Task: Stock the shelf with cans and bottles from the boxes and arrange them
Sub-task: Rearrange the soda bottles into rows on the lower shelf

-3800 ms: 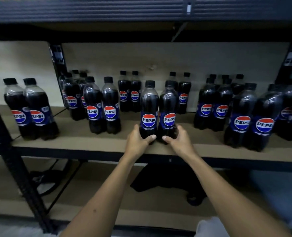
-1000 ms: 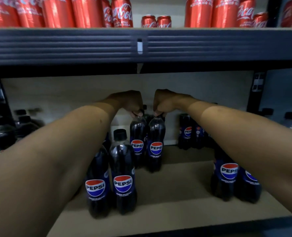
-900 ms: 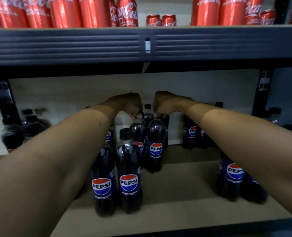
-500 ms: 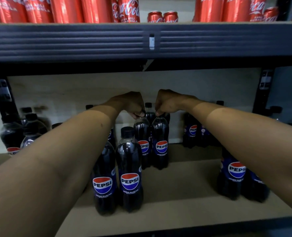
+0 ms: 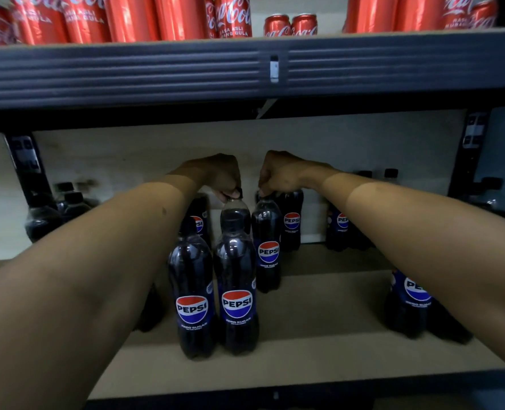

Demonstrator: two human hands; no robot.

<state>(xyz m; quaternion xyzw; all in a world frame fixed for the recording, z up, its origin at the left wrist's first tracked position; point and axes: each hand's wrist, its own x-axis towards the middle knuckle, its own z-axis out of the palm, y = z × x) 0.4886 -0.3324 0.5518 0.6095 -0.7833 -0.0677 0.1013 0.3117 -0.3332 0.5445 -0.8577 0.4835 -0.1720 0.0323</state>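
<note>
Head view: left hand (image 5: 215, 176) and right hand (image 5: 278, 173) each pinch the black cap of a dark plastic Pepsi bottle, left bottle (image 5: 236, 214), right bottle (image 5: 267, 247), mid-depth on the brown board shelf (image 5: 319, 315).

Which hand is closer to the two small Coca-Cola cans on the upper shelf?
Right. The right hand is below the small Coca-Cola cans, nearly underneath; the left hand is below them too, further left.

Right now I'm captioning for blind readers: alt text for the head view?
Two hands, left and right, each pinch the cap of a cola bottle on a shelf among other bottles; red cans line the shelf above.
</note>
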